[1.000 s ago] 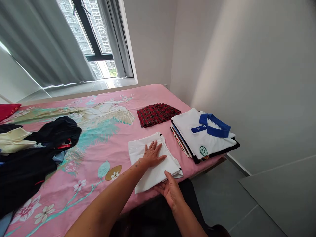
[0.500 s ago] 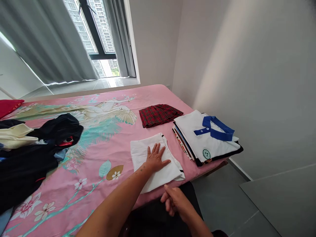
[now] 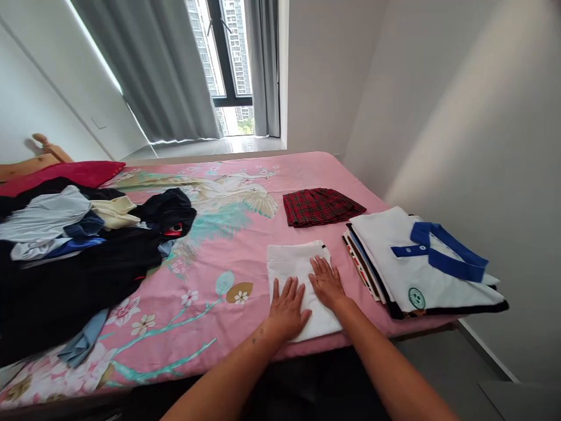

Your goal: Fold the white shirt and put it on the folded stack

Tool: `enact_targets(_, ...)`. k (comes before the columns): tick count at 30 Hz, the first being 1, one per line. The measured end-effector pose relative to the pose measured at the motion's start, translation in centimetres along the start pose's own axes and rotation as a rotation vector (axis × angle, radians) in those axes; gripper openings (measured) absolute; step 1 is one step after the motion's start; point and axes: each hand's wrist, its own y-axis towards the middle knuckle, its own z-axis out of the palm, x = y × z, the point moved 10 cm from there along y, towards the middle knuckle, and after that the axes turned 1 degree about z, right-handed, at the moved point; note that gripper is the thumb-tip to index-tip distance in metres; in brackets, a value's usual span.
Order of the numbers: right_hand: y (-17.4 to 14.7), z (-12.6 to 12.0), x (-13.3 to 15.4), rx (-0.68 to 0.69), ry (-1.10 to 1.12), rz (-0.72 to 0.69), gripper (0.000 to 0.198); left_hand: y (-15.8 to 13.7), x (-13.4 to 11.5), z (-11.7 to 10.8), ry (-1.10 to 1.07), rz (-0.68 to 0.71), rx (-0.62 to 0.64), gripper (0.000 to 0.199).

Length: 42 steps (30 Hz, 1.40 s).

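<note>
A white folded garment [image 3: 291, 266] with a small black stripe at its far right corner lies flat near the front edge of the bed. On its left half rests my left hand [image 3: 289, 310], palm down with the fingers stretched out. My right hand [image 3: 326, 283] presses flat on the right side of the same garment, fingers extended. Neither hand grips anything. Just right of the garment is a stack of folded clothes, topped by a white polo shirt [image 3: 385, 257] with a blue collar and a round green badge.
A red plaid garment [image 3: 322, 206] lies folded behind the white one. At the left, a loose heap of dark clothes [image 3: 87, 292] spreads over the pink flowered bedsheet [image 3: 236, 251]. Beyond it is a red pillow [image 3: 79, 173]. A wall borders the right side.
My right hand has come up from beside the bed edge onto the white garment, its curled fingers now flat. The garment's right part is folded in, making it narrower. The view has turned left.
</note>
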Motion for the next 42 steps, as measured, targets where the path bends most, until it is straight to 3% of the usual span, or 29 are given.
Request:
enact_targets(3,-0.1,1.5,-1.0,-0.041,-0.083,-0.006,0.053,-3.9,1.0,0.6,-0.048,-0.003,-0.032,0.066)
enact_targets(8,-0.1,1.7,-1.5,-0.086,-0.123,-0.007,0.052,-9.6,5.4,-0.2,-0.216,-0.162,-0.147,0.078)
enact_targets(10,0.0,1.8,-1.5,-0.098,-0.13,-0.01,0.052,-10.8,6.0,-0.4,-0.249,-0.191,-0.166,0.082)
enact_targets(13,0.1,2.0,-1.6,-0.093,-0.128,-0.007,0.052,-11.0,5.3,-0.3,-0.218,-0.181,-0.16,0.089)
enact_targets(18,0.1,2.0,-1.7,-0.085,-0.125,-0.002,0.052,-9.8,3.9,-0.5,-0.141,-0.254,-0.218,0.074)
enact_targets(25,0.0,1.9,-1.4,-0.08,-0.155,0.002,0.053,-9.4,4.3,0.1,-0.102,-0.394,-0.253,0.083)
enact_targets(28,-0.1,1.9,-1.4,-0.07,-0.165,0.01,0.054,-10.3,4.1,-0.1,-0.126,-0.314,-0.237,0.078)
enact_targets(33,-0.1,1.4,-0.9,-0.026,-0.167,0.035,0.053,-10.4,2.4,-2.4,-0.189,-0.105,-0.199,0.057)
enact_targets(35,-0.1,0.4,0.3,-0.019,-0.19,0.059,0.052,-9.4,1.6,-2.9,-0.182,-0.045,-0.169,0.049)
enact_targets(37,0.0,-0.8,3.4,-0.037,-0.197,-0.027,0.052,-8.3,1.3,-2.7,-0.164,-0.03,-0.145,0.048)
enact_targets(39,-0.1,-1.1,8.2,-0.033,-0.155,-0.266,0.052,-7.6,1.4,-1.8,-0.144,-0.037,-0.124,0.051)
enact_targets(42,-0.5,0.9,13.9,0.069,-0.076,-0.612,0.051,-7.6,1.6,-0.3,-0.11,-0.034,-0.11,0.058)
